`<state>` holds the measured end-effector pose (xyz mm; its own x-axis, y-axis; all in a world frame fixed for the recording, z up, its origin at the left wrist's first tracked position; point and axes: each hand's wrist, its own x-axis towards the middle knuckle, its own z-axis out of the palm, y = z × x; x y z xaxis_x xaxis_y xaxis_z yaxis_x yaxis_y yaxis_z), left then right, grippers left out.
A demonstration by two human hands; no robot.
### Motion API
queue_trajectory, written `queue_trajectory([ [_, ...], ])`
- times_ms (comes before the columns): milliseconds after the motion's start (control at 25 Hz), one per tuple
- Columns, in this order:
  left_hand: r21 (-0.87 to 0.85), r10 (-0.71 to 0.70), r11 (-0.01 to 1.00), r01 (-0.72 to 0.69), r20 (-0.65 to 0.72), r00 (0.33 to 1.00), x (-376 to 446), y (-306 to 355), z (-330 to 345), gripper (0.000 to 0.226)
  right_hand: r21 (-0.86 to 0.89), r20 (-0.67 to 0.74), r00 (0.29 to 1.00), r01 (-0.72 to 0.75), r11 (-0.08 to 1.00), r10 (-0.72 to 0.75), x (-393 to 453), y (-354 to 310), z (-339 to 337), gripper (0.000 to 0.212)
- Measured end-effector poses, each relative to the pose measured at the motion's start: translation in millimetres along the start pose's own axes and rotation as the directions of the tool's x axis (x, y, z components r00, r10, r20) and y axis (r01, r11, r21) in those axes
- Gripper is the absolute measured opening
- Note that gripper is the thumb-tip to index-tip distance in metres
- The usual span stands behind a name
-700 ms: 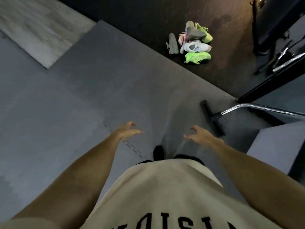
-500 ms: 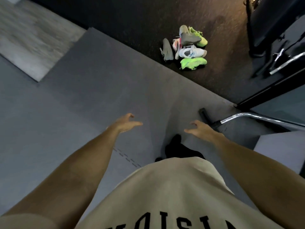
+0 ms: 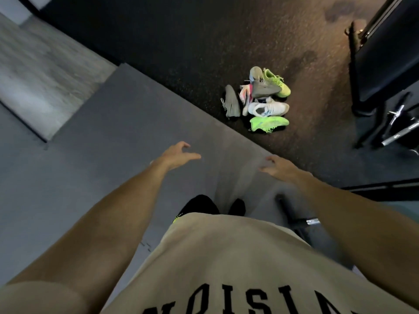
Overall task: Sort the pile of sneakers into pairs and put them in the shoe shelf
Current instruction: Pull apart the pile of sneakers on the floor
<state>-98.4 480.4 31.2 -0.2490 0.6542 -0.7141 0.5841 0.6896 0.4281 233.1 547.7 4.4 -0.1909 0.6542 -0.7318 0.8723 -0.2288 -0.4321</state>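
Right now your fingers are spread loosely apart and hold nothing. Your left hand and your right hand both reach forward, palms down, above the grey floor mat, with bare forearms leading back to a beige shirt with black letters. Below the shirt's hem you can make out dark shoes on your own feet, one with a speck of neon yellow.

Ahead of your hands, just past the mat's far edge, the pile of sneakers lies on the dark speckled floor. A grey sneaker lies on the pile's left side, close to the mat's edge. Another grey sneaker sits tipped on top at the back, touching a neon yellow-green sneaker on the far right. A white sneaker lies in the middle, and a bright green sneaker lies nearest you. A pink and white one is partly buried between them. Gym equipment with a chrome bar stands at the floor's right edge.

As for progress, nothing looks sorted: the sneakers are heaped together, unpaired, and no shoe shelf is in view. All the work seems left: reaching the pile, matching pairs, and carrying them to the shelf.
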Motion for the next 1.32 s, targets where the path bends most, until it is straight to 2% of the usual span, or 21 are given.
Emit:
queue_trajectory([
  [80,-0.006,0.021,1.000,-0.021,-0.004,1.000,29.8,27.4,-25.2,0.068,-0.017,0.047,0.999,0.009,1.000,-0.008,26.4,-25.1,-35.4,0.057],
  [120,-0.001,0.030,1.000,-0.030,-0.002,1.000,44.9,39.1,-37.2,0.068,0.014,0.050,0.999,-0.017,1.000,0.017,41.1,-33.7,-49.1,0.058],
  [280,0.045,0.059,0.997,-0.062,0.062,0.996,123.4,87.9,-96.5,0.072,0.111,-0.052,0.997,-0.053,0.992,0.059,102.5,-76.8,-93.6,0.072],
  [480,0.126,0.102,0.985,-0.118,0.124,0.987,217.0,149.7,-172.4,0.076,0.206,-0.104,0.985,-0.117,0.971,0.141,170.3,-125.3,-137.3,0.091],
  [560,0.162,0.121,0.976,-0.147,0.158,0.980,257.5,178.4,-201.4,0.074,0.240,-0.134,0.971,-0.164,0.957,0.200,189.0,-150.4,-157.8,0.088],
  [680,0.219,0.148,0.957,-0.188,0.186,0.971,308.8,224.8,-233.2,0.072,0.287,-0.177,0.957,-0.173,0.942,0.230,215.3,-175.2,-189.0,0.070],
  [1040,0.303,0.150,0.923,-0.237,0.284,0.947,436.5,348.5,-278.4,0.074,0.369,-0.193,0.935,-0.212,0.905,0.298,325.3,-195.9,-282.0,0.074],
  [1320,0.380,0.159,0.873,-0.305,0.368,0.916,523.7,395.5,-286.4,0.071,0.440,-0.232,0.895,-0.252,0.862,0.380,382.2,-215.5,-307.9,0.069],
])
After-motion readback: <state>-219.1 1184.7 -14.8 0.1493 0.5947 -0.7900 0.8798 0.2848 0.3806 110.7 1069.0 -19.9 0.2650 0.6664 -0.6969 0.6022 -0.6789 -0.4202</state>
